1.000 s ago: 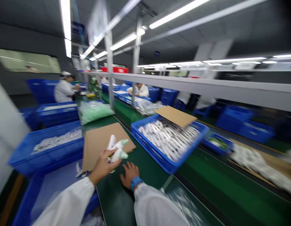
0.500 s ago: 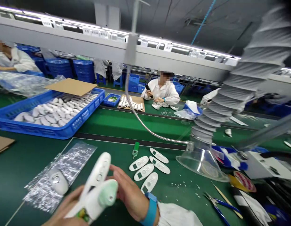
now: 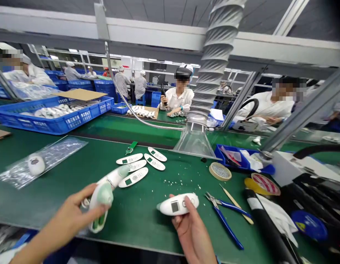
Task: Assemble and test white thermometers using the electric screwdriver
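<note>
Sheeting [image 3: 62, 149] of clear, crinkled plastic lies on the green tabletop [image 3: 131, 212]. Your left hand [image 3: 76, 213] clamps white-and-mint plastic devices [image 3: 101, 194] between thumb and fingers; overlap obscures their number. Beyond, a white oval plastic cover [image 3: 137, 165] is partly hidden. Your right hand [image 3: 189, 227] clamps a grey-screened white plastic device [image 3: 179, 204], some fingers hidden behind. Blue-handled metal pliers [image 3: 225, 220] lie rightward.

A factory assembly workshop: people in white coats and caps [image 3: 182, 95] work along a long green bench [image 3: 136, 220] set with blue crates [image 3: 62, 117], pliers [image 3: 225, 216], rows of small white plastic parts [image 3: 133, 177] and a ribbed air duct [image 3: 211, 66] overhead
</note>
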### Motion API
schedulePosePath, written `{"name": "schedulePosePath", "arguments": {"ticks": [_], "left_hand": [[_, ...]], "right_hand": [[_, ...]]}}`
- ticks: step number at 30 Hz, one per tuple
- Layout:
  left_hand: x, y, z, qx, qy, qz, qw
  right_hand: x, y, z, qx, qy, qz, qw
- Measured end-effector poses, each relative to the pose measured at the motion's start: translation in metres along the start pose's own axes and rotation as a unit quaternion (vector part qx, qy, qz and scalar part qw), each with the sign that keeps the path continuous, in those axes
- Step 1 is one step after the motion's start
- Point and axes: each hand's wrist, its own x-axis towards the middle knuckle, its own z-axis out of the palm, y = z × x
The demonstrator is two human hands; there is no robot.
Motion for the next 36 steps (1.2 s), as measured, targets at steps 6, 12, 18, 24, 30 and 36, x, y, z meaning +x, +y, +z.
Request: {"name": "schedulePosePath", "arguments": {"ticks": [6,12,18,24,30,36], "left_hand": [[0.028,-0.024,-0.025,0.296,0.02,-0.06,0.953],[0.039,-0.049,-0.014,0.38,-0.021,-0.13,0.915],[0.027,-0.04,0.005,0.413,0.024,-0.098,0.905],[0.01,-0.007,0.032,0.397,0.191,0.105,0.892],[-0.051,0.093,0.11,-0.03,-0.153,0.102,0.982],[-0.083,0.138,0.168,-0.369,-0.372,0.013,0.852]], "right_hand": [[-0.035,-0.031,-0.041,0.062,-0.03,-0.012,0.998],[-0.05,-0.038,-0.075,0.099,-0.066,-0.021,0.993],[-0.05,-0.044,-0.094,0.093,-0.099,-0.02,0.991],[-0.05,-0.049,-0.093,0.077,-0.076,-0.019,0.994],[-0.052,-0.038,-0.078,0.092,-0.055,-0.006,0.994],[-0.044,-0.014,-0.071,0.093,-0.035,-0.028,0.995]]}}
